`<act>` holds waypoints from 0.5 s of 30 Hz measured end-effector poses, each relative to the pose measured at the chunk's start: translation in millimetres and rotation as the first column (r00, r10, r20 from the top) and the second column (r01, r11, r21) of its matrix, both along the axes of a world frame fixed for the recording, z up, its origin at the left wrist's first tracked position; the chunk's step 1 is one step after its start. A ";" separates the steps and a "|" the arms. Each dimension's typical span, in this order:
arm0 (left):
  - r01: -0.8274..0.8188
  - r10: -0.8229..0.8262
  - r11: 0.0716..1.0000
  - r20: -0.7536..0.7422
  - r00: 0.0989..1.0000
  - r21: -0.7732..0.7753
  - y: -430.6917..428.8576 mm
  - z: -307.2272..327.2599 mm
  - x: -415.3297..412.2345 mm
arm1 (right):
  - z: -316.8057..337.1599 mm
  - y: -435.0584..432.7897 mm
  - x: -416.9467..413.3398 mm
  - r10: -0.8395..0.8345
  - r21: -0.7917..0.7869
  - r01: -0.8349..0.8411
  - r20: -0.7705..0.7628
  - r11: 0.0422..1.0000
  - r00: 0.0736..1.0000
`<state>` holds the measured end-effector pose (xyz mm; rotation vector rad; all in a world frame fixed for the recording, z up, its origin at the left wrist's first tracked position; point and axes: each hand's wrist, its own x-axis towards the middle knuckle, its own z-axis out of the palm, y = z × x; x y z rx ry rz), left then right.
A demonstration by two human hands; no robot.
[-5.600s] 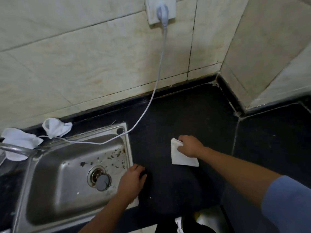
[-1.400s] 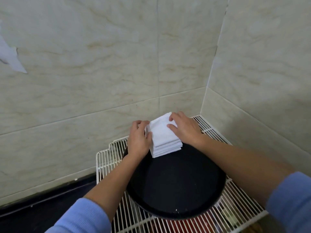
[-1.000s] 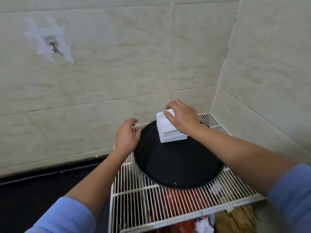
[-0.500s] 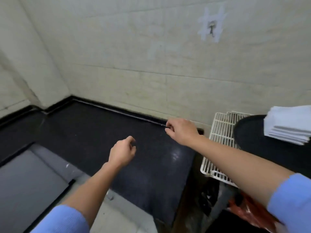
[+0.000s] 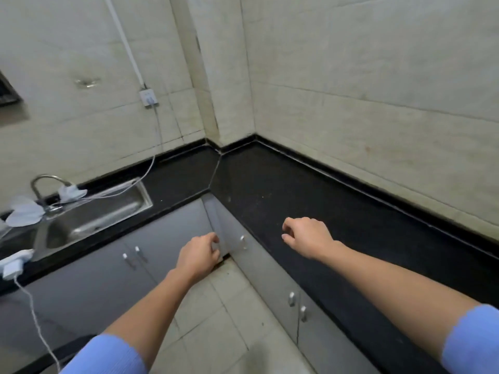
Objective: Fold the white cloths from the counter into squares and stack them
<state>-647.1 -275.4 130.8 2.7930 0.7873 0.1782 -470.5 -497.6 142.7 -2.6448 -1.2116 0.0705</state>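
The black L-shaped tabletop (image 5: pixel 297 190) runs along two tiled walls and meets in the far corner, with grey cabinets (image 5: pixel 94 271) below it. A steel sink (image 5: pixel 89 220) is set into its left arm.

Both bare forearms reach forward in the near middle. The left hand (image 5: pixel 198 256) hangs over the cabinet corner and the right hand (image 5: pixel 307 238) hovers above the tabletop's right arm. Both have loosely curled fingers and hold nothing.

Two white cloths lie at the far left, well apart from either hand. One crumpled cloth (image 5: pixel 72 192) sits just beside the faucet (image 5: pixel 46 179) at the sink's far rim. A flatter cloth (image 5: pixel 23 215) lies left of it, near the frame edge. Neither is folded into a square. A thin white cable (image 5: pixel 151 168) drops from a wall outlet (image 5: pixel 148 99) toward them.

No folded stack is in view here, so how much is done cannot be told. At least these two cloths are left to fetch, fold and stack.
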 end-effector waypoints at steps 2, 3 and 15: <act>-0.040 0.040 0.999 -0.010 0.999 -0.018 33.0 -6.2 -8.0 | -3.0 41.0 1.3 0.038 -0.012 -0.038 -0.005 0.999 0.999; -0.060 0.059 0.998 -0.014 0.998 -0.030 47.6 -10.4 -10.6 | -4.2 60.5 4.0 0.057 -0.017 -0.057 -0.007 0.998 0.998; -0.373 0.371 0.923 -0.036 0.928 -0.092 251.8 -24.7 -5.2 | -37.4 335.6 74.5 0.328 -0.046 -0.330 -0.045 0.943 0.944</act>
